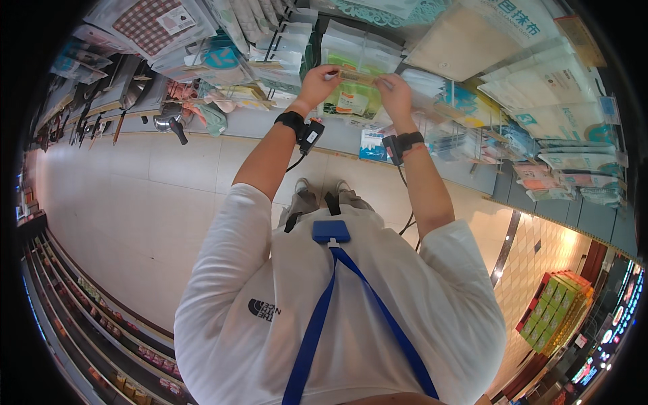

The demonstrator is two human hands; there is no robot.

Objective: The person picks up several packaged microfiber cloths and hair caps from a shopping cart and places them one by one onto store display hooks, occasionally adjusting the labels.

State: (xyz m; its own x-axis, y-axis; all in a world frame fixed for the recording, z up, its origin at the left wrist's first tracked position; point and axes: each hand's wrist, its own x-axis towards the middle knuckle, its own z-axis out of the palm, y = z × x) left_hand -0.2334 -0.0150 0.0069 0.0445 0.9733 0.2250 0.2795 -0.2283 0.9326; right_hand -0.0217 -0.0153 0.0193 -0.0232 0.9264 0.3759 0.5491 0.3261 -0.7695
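Both hands are raised at the store display in front of me. My left hand (320, 87) pinches the left end of a small yellowish shelf label holder (357, 77). At its other end, the thumb and fingers of my right hand (396, 96) grip the same strip. The holder lies level between the two hands and bears writing too small to make out. Just behind and below it hangs a green package (330, 105) with an orange and white label, in a row of similar packs on a hook.
Packaged cloths (471, 43) hang at upper right, with more soft packs (552, 114) beyond. Pans (134, 93) and a small pot (167, 120) sit to the left. A grey ledge (336, 136) runs below the display. Behind stand stocked shelves (96, 324) and stacked green boxes (547, 309).
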